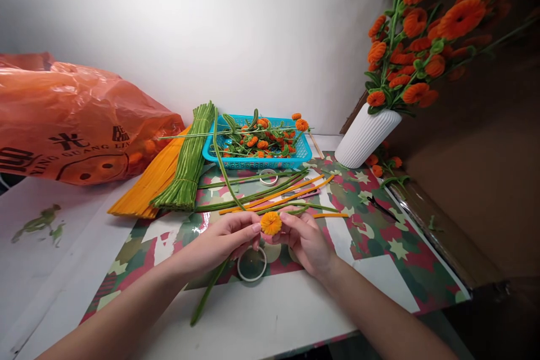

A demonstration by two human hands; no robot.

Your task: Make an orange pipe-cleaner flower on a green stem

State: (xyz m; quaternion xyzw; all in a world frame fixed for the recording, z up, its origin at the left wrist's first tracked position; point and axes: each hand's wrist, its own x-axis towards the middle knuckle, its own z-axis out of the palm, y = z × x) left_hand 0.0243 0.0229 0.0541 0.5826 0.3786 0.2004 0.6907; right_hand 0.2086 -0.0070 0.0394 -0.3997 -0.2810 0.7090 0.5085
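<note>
A small yellow-orange pipe-cleaner flower (270,223) faces up between my two hands, above the near part of the table. My left hand (232,235) pinches its left side with thumb and fingers. On the other side, my right hand (307,239) is closed at the flower's right edge, its lower fingers partly hidden. A green pipe cleaner (206,295) slants from under my left hand toward the lower left; whether it joins the flower is hidden. Just below the hands lies a roll of clear tape (252,264). Loose orange pipe cleaners (291,193) lie beyond my fingers.
A blue basket (257,164) holds green stems with orange flowers. Left of it are a green pipe-cleaner bundle (185,163), an orange bundle (145,185) and an orange plastic bag (84,124). A white vase (367,136) of flowers stands right, near dark scissors (382,208).
</note>
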